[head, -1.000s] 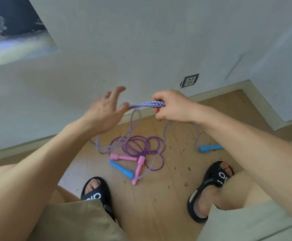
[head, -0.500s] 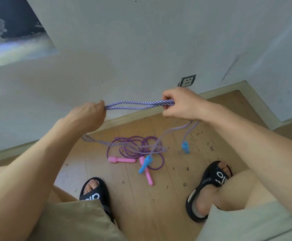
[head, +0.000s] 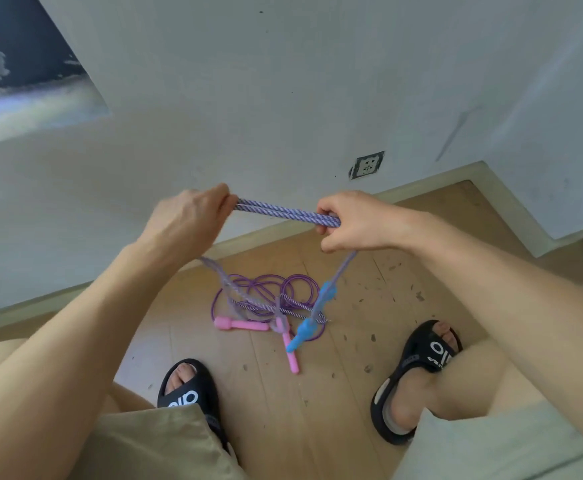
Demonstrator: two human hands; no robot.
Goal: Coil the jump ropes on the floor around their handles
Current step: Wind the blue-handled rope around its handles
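Head view: we look down between our knees at a wooden floor (head: 318, 420), with both hands raised in front of the wall
Left hand (head: 188, 221): at about 10 o'clock from the floor pile, fingers curled and clenched round one end of the folded bundle of striped rope (head: 285, 212)
Right hand (head: 350, 220): at about 1 o'clock from the pile, fingers pinching the other end of the same bundle, which runs taut between the two hands in several side-by-side strands
Blue handles (head: 309, 327): two, hanging off the floor on the tails that drop from our right hand, blurred as if swinging, one above the other
Slack: a looser tail falls from our left hand and trails across the pile at 6 o'clock below the hands
Purple rope (head: 266, 289): loose on the floor in untidy loops, its pink handles (head: 241, 324) beside and partly under them; we judge it not yet coiled
Step in hand: folding the striped rope into even lengths before wrapping it round its handles
How to do it well: we should keep the strands level and equally tight, gather each new length into the right-hand pinch without loosening the earlier ones, and lift the trailing slack clear of the purple loops so the two ropes do not snag
Risk: the swinging handles could tug the bundle uneven
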